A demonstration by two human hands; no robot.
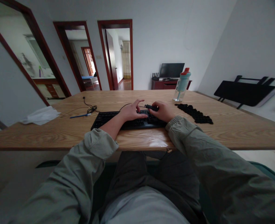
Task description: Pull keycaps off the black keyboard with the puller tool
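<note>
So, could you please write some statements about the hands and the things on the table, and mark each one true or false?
1. The right hand holds a small black tool over the keyboard. True.
2. The left hand rests on the cloth. False: it is on the keyboard; the white cloth lies far to the left.
3. A patch of loose black keycaps lies right of the keyboard. True.
4. The bottle lies on its side. False: it stands upright.
5. A blue pen lies left of the keyboard. True.
</note>
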